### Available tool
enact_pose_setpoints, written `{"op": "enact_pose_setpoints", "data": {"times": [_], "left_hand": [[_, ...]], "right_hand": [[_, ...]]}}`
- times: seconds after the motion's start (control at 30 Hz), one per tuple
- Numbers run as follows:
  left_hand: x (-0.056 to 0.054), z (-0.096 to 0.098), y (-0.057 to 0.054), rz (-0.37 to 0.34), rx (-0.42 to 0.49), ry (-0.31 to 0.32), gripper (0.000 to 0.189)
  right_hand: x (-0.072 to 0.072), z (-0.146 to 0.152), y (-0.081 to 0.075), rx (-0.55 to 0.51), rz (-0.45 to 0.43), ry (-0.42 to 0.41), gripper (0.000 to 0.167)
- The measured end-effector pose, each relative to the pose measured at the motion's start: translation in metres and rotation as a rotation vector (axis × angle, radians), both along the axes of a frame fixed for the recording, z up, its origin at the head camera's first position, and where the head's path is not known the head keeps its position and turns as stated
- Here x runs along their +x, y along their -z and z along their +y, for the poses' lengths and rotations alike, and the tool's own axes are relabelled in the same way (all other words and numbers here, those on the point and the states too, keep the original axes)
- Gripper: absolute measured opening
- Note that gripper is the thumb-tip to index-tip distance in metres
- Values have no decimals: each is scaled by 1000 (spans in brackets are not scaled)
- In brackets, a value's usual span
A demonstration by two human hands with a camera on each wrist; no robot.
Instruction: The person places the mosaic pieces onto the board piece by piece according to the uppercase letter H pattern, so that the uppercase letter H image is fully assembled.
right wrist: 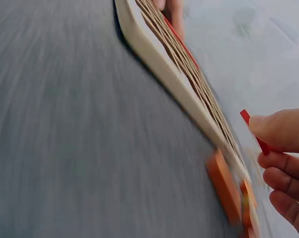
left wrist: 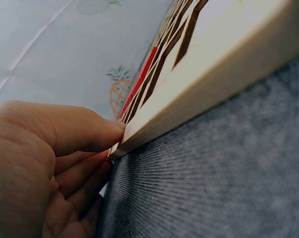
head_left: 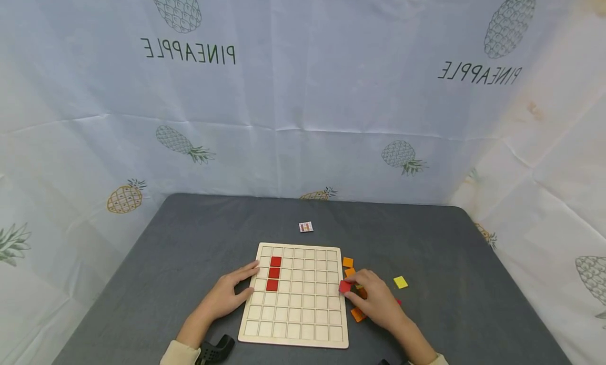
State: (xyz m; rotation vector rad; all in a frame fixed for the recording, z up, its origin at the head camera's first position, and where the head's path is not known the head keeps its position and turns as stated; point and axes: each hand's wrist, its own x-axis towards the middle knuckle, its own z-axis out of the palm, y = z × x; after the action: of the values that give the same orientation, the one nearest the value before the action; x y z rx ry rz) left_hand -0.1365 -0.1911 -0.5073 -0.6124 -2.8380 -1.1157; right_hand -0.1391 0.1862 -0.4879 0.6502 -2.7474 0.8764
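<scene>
A pale wooden grid board [head_left: 298,316] lies on the dark table, with three red square tiles [head_left: 273,273] set in a column of cells near its left side. My left hand [head_left: 227,295] rests at the board's left edge, thumb and fingers touching the rim; the left wrist view shows the thumb [left wrist: 85,128] against the board's edge. Between thumb and fingers, my right hand [head_left: 374,299] pinches another red tile [head_left: 345,286] over the board's right edge. In the right wrist view this tile [right wrist: 254,131] is seen edge-on, held off the table.
Orange tiles [head_left: 347,262] lie along the board's right side, some partly hidden by my right hand. A yellow tile [head_left: 401,282] lies farther right. Beyond the board is a small patterned card [head_left: 305,227]. A pineapple-print cloth [head_left: 303,91] hangs behind the table [head_left: 199,233].
</scene>
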Motion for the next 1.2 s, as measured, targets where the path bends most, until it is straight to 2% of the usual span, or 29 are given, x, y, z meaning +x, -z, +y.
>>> {"op": "enact_pose_setpoints", "data": {"times": [0.2, 0.37, 0.5, 0.7, 1.0, 1.2], "left_hand": [[-1, 0, 2, 4, 2, -1, 46], [0, 0, 2, -7, 10, -7, 46], [0, 1, 3, -10, 14, -14, 46], [-1, 1, 2, -6, 12, -14, 46], [-1, 0, -1, -3, 18, 0, 46], [-2, -1, 0, 12, 18, -2, 46]], "right_hand": [[-2, -35, -4, -17, 73, -152, 21], [-3, -66, -13, 4, 52, -233, 20], [-3, -88, -15, 36, 14, -261, 18], [-4, -116, -10, 75, -9, -287, 18], [-6, -139, 0, 183, 49, -325, 20], [-7, -147, 2, 217, 90, -321, 22]]}}
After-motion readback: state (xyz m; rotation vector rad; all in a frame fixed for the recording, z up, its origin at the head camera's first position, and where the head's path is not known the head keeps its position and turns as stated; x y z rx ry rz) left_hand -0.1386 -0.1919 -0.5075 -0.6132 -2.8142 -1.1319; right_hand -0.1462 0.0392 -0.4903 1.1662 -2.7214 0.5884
